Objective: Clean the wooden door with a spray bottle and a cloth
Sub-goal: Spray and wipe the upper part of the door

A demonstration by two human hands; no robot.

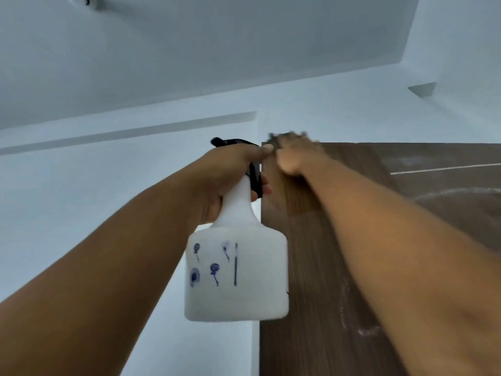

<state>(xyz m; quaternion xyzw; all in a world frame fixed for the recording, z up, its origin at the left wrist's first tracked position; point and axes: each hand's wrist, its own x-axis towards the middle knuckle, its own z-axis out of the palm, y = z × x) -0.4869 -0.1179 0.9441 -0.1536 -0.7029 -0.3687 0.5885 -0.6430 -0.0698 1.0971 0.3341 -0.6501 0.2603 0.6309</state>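
**Both arms raised at the top corner of the door**

Head view: I am looking steeply upward. My left hand (230,172) grips the neck of the white spray bottle (235,270), fingers curled round it just under the black spray head (245,158), with the thumb lying along the top of that head. The bottle hangs upright in front of the left edge of the wooden door (311,280), its body overlapping that edge, and carries small blue printed marks on the side facing me. The nozzle points away from me, to the upper left.

My right hand (294,156) is pressed against the door at its top left corner, right beside the left thumb. It is badly blurred, so I cannot tell whether that grip is clenched or released. A fuzzy brownish mass shows at the fingertips along the door's top edge; it may be the cloth (288,137), but the blur leaves that unsure.

The door is dark brown with vertical grain. Pale smears show lower down near my right forearm, and more streaks lie across the upper right panel. Pale blue-white wall (95,199) lies left of the door, the ceiling (189,50) above.
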